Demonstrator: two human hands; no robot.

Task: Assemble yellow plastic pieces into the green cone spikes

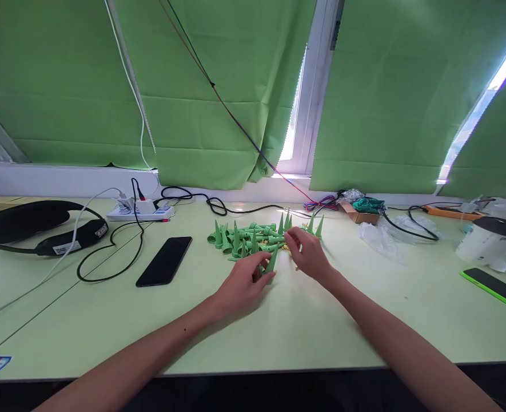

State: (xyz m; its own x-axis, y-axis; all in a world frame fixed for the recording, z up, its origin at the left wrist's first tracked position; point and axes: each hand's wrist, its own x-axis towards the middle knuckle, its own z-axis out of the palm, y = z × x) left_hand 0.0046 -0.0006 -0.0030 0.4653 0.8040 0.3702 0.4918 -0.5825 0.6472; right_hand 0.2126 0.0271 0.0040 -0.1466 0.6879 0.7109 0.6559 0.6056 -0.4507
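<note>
A pile of green cone-shaped pieces [246, 236] lies on the pale table, some of them standing upright with the point up. My left hand [246, 278] is closed round one green cone [271, 262] at the near edge of the pile, its tip pointing up. At the right side of the pile, my right hand [306, 250] has its thumb and index finger pinched together; what lies between them is too small to make out. Small yellowish bits [296, 267] lie close beneath the right hand.
Left of the pile are a black phone [164, 261], a power strip [141, 212] with cables and a black headband device [70, 234]. To the right are a small cardboard box [359, 214], plastic bags [379, 238], a white container [493, 240] and a green-edged phone [499, 289].
</note>
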